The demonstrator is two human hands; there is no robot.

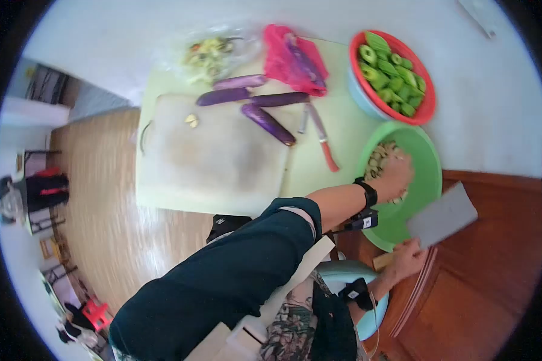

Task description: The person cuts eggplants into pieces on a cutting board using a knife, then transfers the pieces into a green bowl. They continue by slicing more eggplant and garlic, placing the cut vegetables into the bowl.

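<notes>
My left hand (396, 173) reaches into a green basin (426, 157), down among pale cut pieces (376, 161) with darker edges. Its fingers are blurred and partly hidden there. At the basin's near rim, my right hand (408, 257) is closed on a cleaver, whose broad grey blade (444, 215) points away to the upper right. Part of its wooden handle (382, 260) shows beside the palm. Above the green basin, a red basket (428, 107) full of cut green vegetable pieces (397, 78) sits in a light blue basin (360, 95).
On the table (319, 186) lie a cutting board (217, 162) with garlic cloves (191, 120), several eggplants (268, 124), a red-handled knife (328, 155), a pink bag (278, 57) and a plastic bag of scraps (208, 57). A light blue bucket (373, 322) stands below my right arm, near a wooden cabinet (482, 283).
</notes>
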